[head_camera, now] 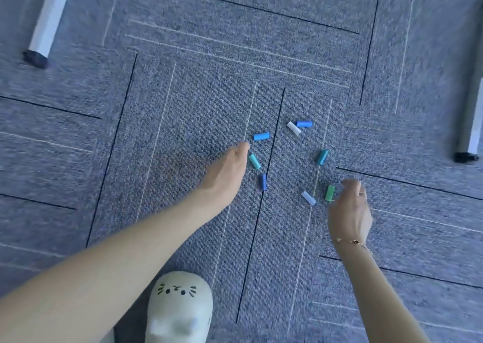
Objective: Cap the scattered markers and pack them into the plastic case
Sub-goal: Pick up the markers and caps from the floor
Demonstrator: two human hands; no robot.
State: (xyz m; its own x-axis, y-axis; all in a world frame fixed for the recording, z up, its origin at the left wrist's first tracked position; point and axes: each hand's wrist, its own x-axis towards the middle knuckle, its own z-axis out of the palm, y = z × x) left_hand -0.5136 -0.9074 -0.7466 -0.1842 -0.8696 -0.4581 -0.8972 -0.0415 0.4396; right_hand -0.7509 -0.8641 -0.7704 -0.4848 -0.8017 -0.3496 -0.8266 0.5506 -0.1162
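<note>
Several short marker caps lie scattered on the grey carpet: a light blue one (261,136), a white one (293,128) touching a blue one (304,123), a teal one (322,157), a turquoise one (254,161), a dark blue one (263,182), a pale lilac one (308,197) and a green one (329,192). My left hand (227,172) reaches out flat, fingers together, just left of the turquoise cap. My right hand (350,209) hovers beside the green cap with curled fingers, holding nothing that I can see. No marker bodies or plastic case are in view.
A white table leg with a black foot (41,42) stands at the far left, another leg (470,133) at the right edge. My pale slipper with a cat face (180,306) is at the bottom centre. A bracelet sits on my right wrist.
</note>
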